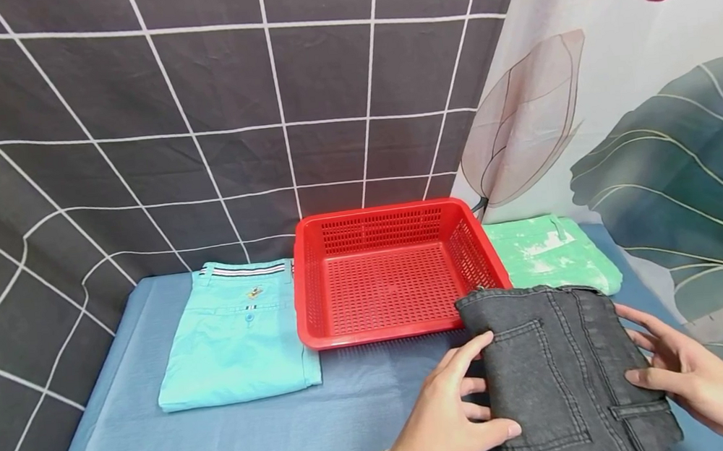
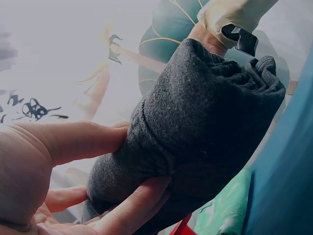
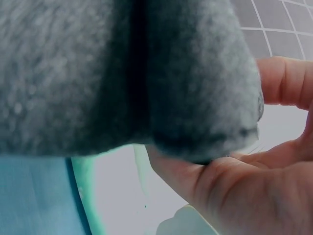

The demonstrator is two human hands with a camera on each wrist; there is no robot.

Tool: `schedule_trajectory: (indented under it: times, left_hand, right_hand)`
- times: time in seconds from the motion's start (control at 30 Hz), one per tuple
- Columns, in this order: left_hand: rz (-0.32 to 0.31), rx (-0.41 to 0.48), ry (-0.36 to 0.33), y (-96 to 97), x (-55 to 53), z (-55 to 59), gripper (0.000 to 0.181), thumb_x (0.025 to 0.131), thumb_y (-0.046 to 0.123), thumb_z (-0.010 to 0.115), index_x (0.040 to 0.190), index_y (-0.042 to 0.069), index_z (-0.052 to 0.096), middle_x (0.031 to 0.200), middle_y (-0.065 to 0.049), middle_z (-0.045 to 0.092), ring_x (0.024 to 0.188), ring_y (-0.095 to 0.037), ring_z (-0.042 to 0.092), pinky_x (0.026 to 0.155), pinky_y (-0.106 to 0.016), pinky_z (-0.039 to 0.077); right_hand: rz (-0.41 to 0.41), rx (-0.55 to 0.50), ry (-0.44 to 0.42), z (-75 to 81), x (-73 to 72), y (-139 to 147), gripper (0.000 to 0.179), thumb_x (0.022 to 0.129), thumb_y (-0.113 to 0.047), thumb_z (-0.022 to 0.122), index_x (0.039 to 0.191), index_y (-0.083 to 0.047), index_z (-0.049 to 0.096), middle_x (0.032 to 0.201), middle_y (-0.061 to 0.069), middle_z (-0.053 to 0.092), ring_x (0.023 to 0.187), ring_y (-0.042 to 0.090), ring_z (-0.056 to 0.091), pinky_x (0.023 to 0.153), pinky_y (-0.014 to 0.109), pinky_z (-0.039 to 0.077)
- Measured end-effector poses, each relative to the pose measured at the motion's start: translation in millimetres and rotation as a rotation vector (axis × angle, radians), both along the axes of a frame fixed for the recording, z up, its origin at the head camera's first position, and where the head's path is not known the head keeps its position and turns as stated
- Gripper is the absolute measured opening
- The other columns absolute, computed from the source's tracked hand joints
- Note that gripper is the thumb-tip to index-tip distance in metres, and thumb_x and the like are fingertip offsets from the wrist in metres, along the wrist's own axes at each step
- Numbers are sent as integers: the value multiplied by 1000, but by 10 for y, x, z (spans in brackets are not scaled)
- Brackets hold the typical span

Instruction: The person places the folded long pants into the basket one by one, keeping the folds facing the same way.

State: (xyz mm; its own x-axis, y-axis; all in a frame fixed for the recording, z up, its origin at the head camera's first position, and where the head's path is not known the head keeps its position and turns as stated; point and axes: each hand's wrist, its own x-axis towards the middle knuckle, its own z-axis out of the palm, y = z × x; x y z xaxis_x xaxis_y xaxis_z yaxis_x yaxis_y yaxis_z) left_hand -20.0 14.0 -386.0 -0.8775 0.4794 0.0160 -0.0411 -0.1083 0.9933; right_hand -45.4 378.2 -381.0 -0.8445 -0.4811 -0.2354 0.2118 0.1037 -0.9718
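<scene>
Folded dark grey jeans [image 1: 546,375] are held between both hands at the front right in the head view, the back pocket facing up. My left hand [image 1: 442,417] grips their left edge, thumb on the upper face and fingers along the side. On the opposite edge, my right hand [image 1: 692,371] pinches the fabric, with its thumb on top. In the left wrist view the thick folded bundle of jeans [image 2: 181,122] shows end-on, raised off the table. Blurred denim [image 3: 195,73] fills much of the right wrist view, with fingers behind its edge.
A red plastic basket [image 1: 393,280] with nothing in it stands at the back middle. Folded turquoise trousers [image 1: 230,354] lie left of it. A folded green-and-white garment [image 1: 554,258] lies to its right, partly behind the jeans. A blue cloth [image 1: 226,449] covers the table.
</scene>
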Motion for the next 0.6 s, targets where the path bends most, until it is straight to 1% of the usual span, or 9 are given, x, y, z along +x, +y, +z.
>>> schedule_trajectory:
  times: [0.2, 0.3, 0.6]
  left_hand:
    - [8, -4, 22, -12, 1, 2, 87, 80, 1, 82, 149, 39, 44, 140, 6, 45, 100, -4, 61, 75, -22, 56]
    - [15, -3, 27, -20, 6, 3, 87, 80, 1, 82, 149, 38, 44, 140, 6, 46, 100, -5, 61, 76, -22, 56]
    - [18, 1, 19, -60, -8, 5, 85, 81, 3, 81, 149, 40, 44, 142, 6, 46, 104, -5, 61, 77, -22, 56]
  right_hand:
    - [14, -41, 40, -10, 0, -23, 80, 100, 15, 35, 155, -41, 16, 140, -16, 50, 117, 15, 62, 84, 40, 58]
    - [14, -51, 48, -13, -2, -37, 80, 100, 16, 35, 155, -40, 17, 141, -16, 50, 116, 15, 62, 84, 40, 58]
    - [-26, -67, 71, -18, -14, -110, 81, 98, 18, 38, 155, -35, 20, 141, -13, 53, 116, 16, 63, 82, 41, 58]
